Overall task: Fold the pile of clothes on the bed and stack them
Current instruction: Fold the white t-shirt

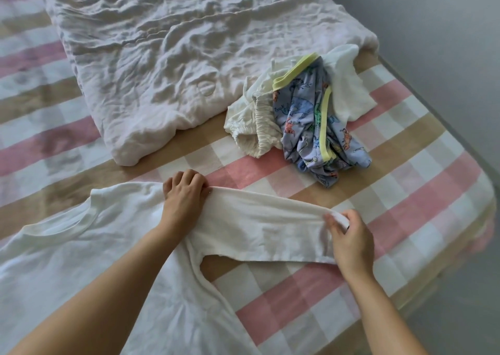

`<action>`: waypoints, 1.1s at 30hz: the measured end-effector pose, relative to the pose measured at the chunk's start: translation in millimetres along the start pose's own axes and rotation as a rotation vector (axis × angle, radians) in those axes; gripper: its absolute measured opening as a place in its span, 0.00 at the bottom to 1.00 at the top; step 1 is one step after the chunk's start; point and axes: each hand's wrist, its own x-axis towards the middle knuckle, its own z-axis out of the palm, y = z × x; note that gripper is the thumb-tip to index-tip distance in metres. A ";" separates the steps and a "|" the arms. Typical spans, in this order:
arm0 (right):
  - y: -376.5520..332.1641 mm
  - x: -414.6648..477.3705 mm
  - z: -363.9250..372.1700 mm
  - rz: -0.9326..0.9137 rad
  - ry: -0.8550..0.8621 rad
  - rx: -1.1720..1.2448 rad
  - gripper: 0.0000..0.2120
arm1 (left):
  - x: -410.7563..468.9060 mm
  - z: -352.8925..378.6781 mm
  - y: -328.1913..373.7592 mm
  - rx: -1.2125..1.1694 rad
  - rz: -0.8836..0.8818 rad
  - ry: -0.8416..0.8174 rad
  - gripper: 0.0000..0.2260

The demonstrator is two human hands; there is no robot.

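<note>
No legible text, label, brand or number on shirt [108, 246], pile [305, 122], duvet [162, 43] or sheet [405, 187].

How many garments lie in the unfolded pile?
3 that I can tell: cream shorts at the left, a blue dinosaur-print piece in the middle, and a white top behind at the right. More may be hidden underneath.
</note>
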 end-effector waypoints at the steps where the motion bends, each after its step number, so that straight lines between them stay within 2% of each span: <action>1: -2.6 5.1 1.0 -0.023 0.050 0.013 0.11 | 2.4 1.5 2.1 -0.005 -0.011 0.023 0.05; 3: -5.3 18.8 6.4 -0.053 0.113 -0.041 0.10 | 5.4 6.6 5.8 0.001 -0.041 0.067 0.05; 9: 1.3 35.6 26.7 -0.055 0.194 -0.337 0.15 | 2.9 19.6 9.3 0.039 -0.079 0.161 0.04; 11: -4.7 28.5 26.1 -0.057 0.248 -0.309 0.17 | -2.0 12.1 10.6 -0.022 -0.105 0.183 0.08; 14: -31.1 1.9 26.0 -0.288 0.278 -0.175 0.15 | -26.4 -11.2 10.5 -0.140 -0.177 0.243 0.14; 18: -92.6 -64.3 49.9 -0.505 -0.024 -0.025 0.17 | -94.0 -46.9 -16.0 -0.250 -0.290 0.319 0.16; 21: -138.5 -117.4 80.5 -0.583 -0.213 0.003 0.12 | -155.8 -71.6 -62.2 -0.276 -0.411 0.342 0.14; 24: -177.9 -163.4 111.9 -0.635 -0.309 0.020 0.08 | -217.5 -94.0 -110.3 -0.331 -0.554 0.406 0.11; 27: -215.5 -210.2 144.5 -0.705 -0.392 0.013 0.06 | -278.3 -112.7 -156.3 -0.340 -0.682 0.456 0.14; 31: -255.3 -269.8 190.4 -0.799 -0.560 -0.005 0.09 | -351.0 -123.7 -205.4 -0.333 -0.839 0.510 0.16; 33: -270.1 -294.0 210.0 -0.872 -0.654 -0.030 0.08 | -378.0 -119.7 -219.0 -0.385 -0.926 0.495 0.10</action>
